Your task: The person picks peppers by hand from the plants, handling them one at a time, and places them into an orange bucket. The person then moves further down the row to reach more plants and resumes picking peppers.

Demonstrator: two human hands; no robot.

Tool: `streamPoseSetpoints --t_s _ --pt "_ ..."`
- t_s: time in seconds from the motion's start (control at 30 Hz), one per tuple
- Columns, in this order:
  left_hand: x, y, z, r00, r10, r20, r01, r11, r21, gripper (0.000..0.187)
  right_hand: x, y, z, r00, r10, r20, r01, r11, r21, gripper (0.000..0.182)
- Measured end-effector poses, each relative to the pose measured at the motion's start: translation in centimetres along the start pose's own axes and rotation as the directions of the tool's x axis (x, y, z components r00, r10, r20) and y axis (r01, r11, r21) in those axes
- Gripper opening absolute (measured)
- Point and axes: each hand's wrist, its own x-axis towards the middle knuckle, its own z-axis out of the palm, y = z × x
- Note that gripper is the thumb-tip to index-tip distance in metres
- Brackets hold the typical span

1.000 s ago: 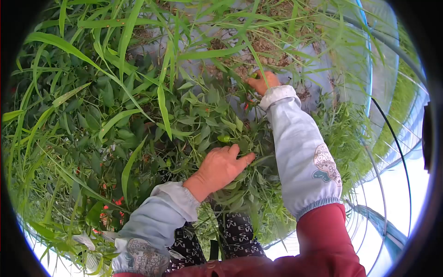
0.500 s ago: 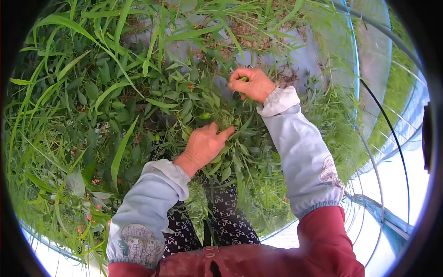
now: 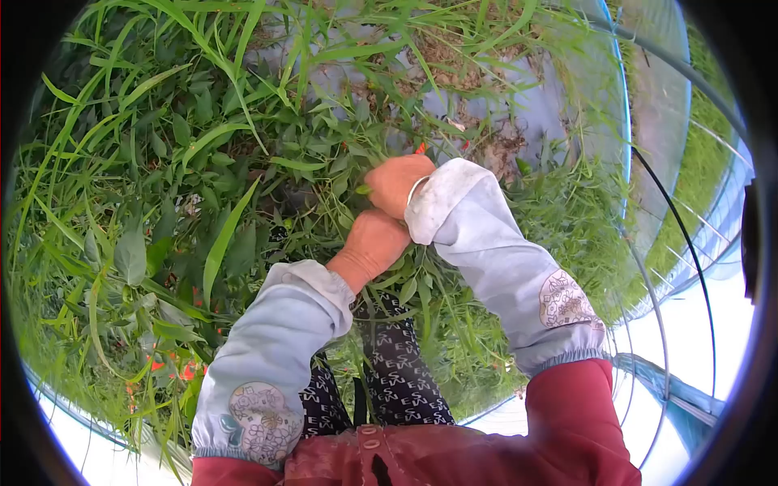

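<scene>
My right hand (image 3: pixel 399 185) is closed among the leaves of a pepper plant (image 3: pixel 409 283), back of the hand up. A green chili pepper (image 3: pixel 363 189) shows at the edge of its curled fingers. Just below, my left hand (image 3: pixel 374 245) reaches into the same plant. Its fingers pass under my right hand and wrist, where they are hidden. A red pepper (image 3: pixel 421 149) shows just beyond my right knuckles.
Long grass blades (image 3: pixel 229 235) rise among the plants on the left. Grey ground sheeting (image 3: pixel 531 113) with dry litter lies ahead. Netting with a dark curved hose (image 3: pixel 685 215) stands on the right. Red peppers (image 3: pixel 188 370) dot the lower left foliage.
My right hand, which held a green pepper farther out, has come down and left to another green pepper. My left hand's fingers have gone from visible to hidden beneath it.
</scene>
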Motion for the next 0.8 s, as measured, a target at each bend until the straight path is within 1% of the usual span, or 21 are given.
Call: streamPoseSetpoints --t_s 0.03,0.07,0.1,0.13,0.17,0.2,0.23,0.27,0.3,0.33,0.37,0.43,0.47,0.5,0.57,0.6,0.63,0.67,0.7,0.77,0.8 --pt "0.0 -0.1 -0.3 0.999 0.026 0.037 -0.028 0.997 0.075 0.009 -1.2 0.0 0.4 0.972 0.042 -0.23 0.003 0.982 0.189 0.022" --pt "0.1 -0.1 -0.6 0.999 0.024 0.047 -0.029 0.994 0.101 0.008 -2.2 0.3 0.8 0.892 0.123 -0.436 0.051 0.929 0.366 0.021" --pt "0.1 0.0 -0.9 0.999 0.023 0.039 -0.027 0.994 0.104 0.008 -3.1 0.8 1.0 0.89 0.119 -0.44 0.053 0.932 0.358 0.021" --pt "0.2 0.0 -1.2 0.999 0.03 0.016 -0.032 0.99 0.138 0.009 -3.9 1.4 1.3 0.856 0.163 -0.491 0.135 0.845 0.518 0.026" --pt "0.4 0.1 -1.5 0.999 0.038 -0.006 -0.036 0.984 0.172 0.011 -4.4 2.0 1.7 0.82 0.217 -0.529 0.227 0.725 0.65 0.031" --pt "0.6 0.2 -1.8 1.0 0.018 -0.012 -0.015 0.974 0.226 0.016 -4.5 2.1 2.3 0.795 0.258 -0.549 0.306 0.611 0.73 0.032" --pt "0.7 0.1 -2.3 1.0 0.02 -0.018 -0.016 0.973 0.23 0.016 -5.1 2.6 2.8 0.792 0.256 -0.555 0.309 0.615 0.725 0.032" --pt "0.9 0.1 -2.8 1.0 0.012 -0.02 -0.008 0.976 0.217 0.021 -6.4 2.4 2.2 0.874 0.278 -0.398 0.331 0.259 0.907 0.031" --pt "1.1 -0.1 -3.3 1.0 0.006 -0.023 -0.002 0.98 0.201 0.026 -7.8 2.0 1.5 0.943 0.231 -0.241 0.275 -0.132 0.952 0.031" --pt "1.1 -0.3 -3.9 0.999 -0.006 0.052 -0.006 0.973 0.229 0.034 -9.3 1.5 0.7 0.952 0.21 -0.224 0.28 -0.293 0.914 0.033" --pt "1.1 0.2 -4.5 0.999 0.003 0.046 -0.013 0.975 0.223 0.034 -10.2 1.3 0.7 0.95 0.219 -0.224 0.281 -0.286 0.916 0.033" --pt "1.5 1.2 -6.1 0.994 -0.109 0.007 0.105 0.973 0.205 0.043 -11.4 1.0 0.4 0.929 0.168 -0.329 0.358 -0.63 0.689 0.034" --pt "1.7 1.9 -7.5 0.988 -0.154 -0.011 0.154 0.974 0.165 0.047 -11.6 0.8 0.5 0.917 0.178 -0.356 0.38 -0.655 0.652 0.035" --pt "1.6 2.3 -8.6 0.988 -0.151 -0.021 0.153 0.974 0.165 0.047 -11.8 0.6 0.6 0.915 0.178 -0.361 0.385 -0.649 0.656 0.035" --pt "1.1 2.9 -10.7 0.938 -0.27 -0.219 0.274 0.962 -0.01 0.046 -12.2 0.2 0.6 0.921 0.134 -0.367 0.33 -0.769 0.548 0.033" --pt "0.7 3.5 -12.1 0.889 -0.355 -0.288 0.329 0.935 -0.135 0.04 -12.5 -0.2 0.3 0.923 0.128 -0.363 0.322 -0.774 0.546 0.034" --pt "0.2 3.3 -12.8 0.825 -0.391 -0.409 0.293 0.913 -0.283 0.028 -12.6 -0.8 -0.1 0.923 0.118 -0.368 0.317 -0.773 0.549 0.034" --pt "-0.3 3.9 -13.8 0.802 -0.48 -0.354 0.267 0.82 -0.506 0.022 -12.7 -1.3 -0.6 0.925 0.145 -0.352 0.332 -0.757 0.562 0.034" --pt "-0.9 4.8 -15.1 0.786 -0.551 -0.281 0.226 0.678 -0.699 0.016 -12.8 -1.9 -1.0 0.925 0.173 -0.337 0.348 -0.741 0.575 0.034" --pt "-2.3 7.6 -17.7 0.827 -0.556 -0.078 0.243 0.48 -0.843 0.01 -12.8 -3.1 -1.5 0.922 0.182 -0.341 0.364 -0.705 0.609 0.034" --pt "-2.9 8.6 -18.0 0.808 -0.589 -0.002 0.269 0.372 -0.888 0.01 -12.8 -3.7 -1.9 0.918 0.204 -0.34 0.384 -0.668 0.637 0.035"
